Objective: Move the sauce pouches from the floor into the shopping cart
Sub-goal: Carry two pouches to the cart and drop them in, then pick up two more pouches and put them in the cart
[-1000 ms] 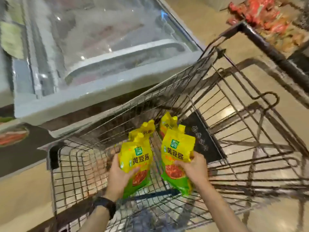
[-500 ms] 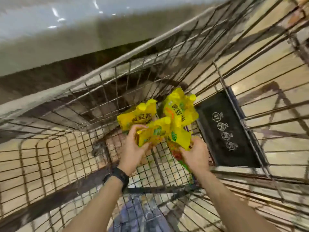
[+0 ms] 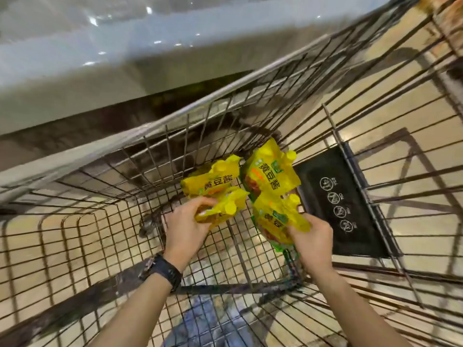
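Head view, left hand: we see the left hand pinching the left pouch at its near edge, with the spout cap on the pouch's far side.
Right hand: the right hand grips the right pouch, whose long axis runs away from the wrist.
Held pouches: both sit low inside the shopping cart, close over its wire floor.
Coming move: we judge it a release, with the landing spot directly beneath each hand.
Beyond the fingertips: the far-left pouch and far-right pouch already lie there, overlapping the held ones in our view.
Right of the right hand: a black flap, near but apart.
Beyond the cart: a freezer.
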Available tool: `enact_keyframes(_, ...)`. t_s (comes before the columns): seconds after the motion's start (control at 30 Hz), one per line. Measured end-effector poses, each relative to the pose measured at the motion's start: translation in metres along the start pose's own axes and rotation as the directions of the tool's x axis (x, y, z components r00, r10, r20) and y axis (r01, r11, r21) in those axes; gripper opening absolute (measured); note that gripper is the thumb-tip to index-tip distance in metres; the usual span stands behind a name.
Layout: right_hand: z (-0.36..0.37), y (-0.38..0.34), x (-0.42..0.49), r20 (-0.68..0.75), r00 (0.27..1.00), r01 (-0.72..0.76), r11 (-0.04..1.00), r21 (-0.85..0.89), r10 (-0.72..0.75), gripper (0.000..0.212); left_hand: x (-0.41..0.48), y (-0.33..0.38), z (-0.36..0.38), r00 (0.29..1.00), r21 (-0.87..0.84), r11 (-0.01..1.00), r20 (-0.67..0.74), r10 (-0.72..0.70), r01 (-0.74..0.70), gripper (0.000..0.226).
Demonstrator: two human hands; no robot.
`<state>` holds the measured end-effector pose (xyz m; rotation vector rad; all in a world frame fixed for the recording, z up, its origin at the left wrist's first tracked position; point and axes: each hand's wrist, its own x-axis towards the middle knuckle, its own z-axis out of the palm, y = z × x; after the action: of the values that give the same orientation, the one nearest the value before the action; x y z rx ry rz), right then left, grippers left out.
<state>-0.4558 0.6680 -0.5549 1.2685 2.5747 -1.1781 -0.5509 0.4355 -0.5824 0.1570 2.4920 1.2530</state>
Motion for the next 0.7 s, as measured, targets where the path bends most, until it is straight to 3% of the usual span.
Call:
enact_keyframes(0.07, -0.001, 0.007, -0.003, 0.018, 1.000, -0.019, 0.996, -0.085, 0.021, 0.021, -0.002, 0.005, -0.002, 1.000, 0.056, 0.998, 0.026, -0.016, 0.014, 0.040)
enact_keyframes(0.17, -0.006, 0.010, -0.008, 0.025, 0.998, 0.062, 0.981, -0.182, -0.059, 0.012, -0.007, 0.013, -0.006, 0.999, 0.050, 0.998, 0.000, 0.041, -0.041, 0.038)
enact_keyframes(0.27, -0.007, 0.015, -0.005, -0.063, 0.996, 0.054, 0.982, -0.182, -0.067, 0.014, -0.008, 0.014, -0.004, 0.994, -0.027, 0.995, -0.056, 0.099, -0.101, 0.035)
enact_keyframes(0.37, -0.005, 0.019, -0.004, -0.086, 0.996, 0.009, 0.981, -0.192, -0.026, 0.014, -0.009, 0.008, 0.010, 0.993, -0.052, 0.992, 0.007, 0.115, -0.115, 0.045)
enact_keyframes(0.47, -0.005, 0.019, 0.000, -0.046, 0.999, 0.002, 0.976, -0.219, -0.012, 0.021, -0.003, 0.011, 0.024, 0.995, 0.104, 0.992, 0.068, 0.067, -0.074, 0.041)
enact_keyframes(0.57, -0.009, 0.014, 0.001, -0.005, 1.000, -0.005, 0.973, -0.229, 0.004, 0.014, -0.005, 0.024, 0.020, 0.998, 0.122, 0.992, 0.060, 0.022, -0.030, 0.038)
enact_keyframes(0.7, -0.025, 0.003, -0.009, 0.058, 0.998, 0.044, 0.981, -0.190, -0.034, 0.017, -0.027, 0.033, -0.012, 0.998, 0.215, 0.976, 0.061, 0.000, -0.013, 0.056)
